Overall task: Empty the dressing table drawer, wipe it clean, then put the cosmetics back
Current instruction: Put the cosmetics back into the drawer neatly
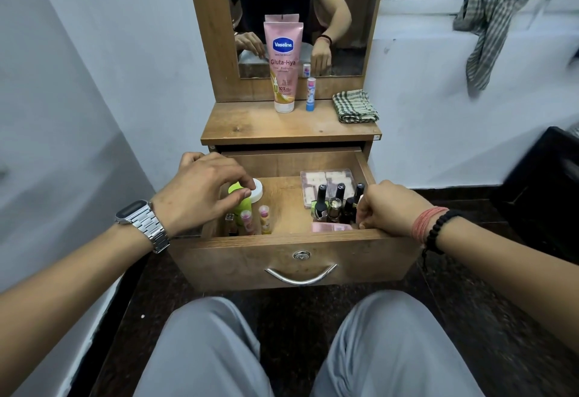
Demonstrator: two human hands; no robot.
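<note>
The wooden drawer (294, 255) of the dressing table stands pulled out. At its left, my left hand (200, 190) pinches the white cap of a green bottle (242, 205), with lip balm sticks (264, 219) beside it. At the right front corner, my right hand (387, 207) curls its fingers among several dark nail polish bottles (335, 205); whether it grips one I cannot tell. A clear plastic box (326, 182) lies behind them, a pink item (330, 227) in front. On the tabletop (250, 127) stand a pink Vaseline tube (283, 64) and a blue lip balm (310, 94).
A folded checked cloth (355, 106) lies on the tabletop's right. The mirror (341, 5) rises behind. Another checked cloth (488, 27) hangs from the window ledge at right. A dark piece of furniture (545, 190) stands to the right. My knees are just below the drawer front.
</note>
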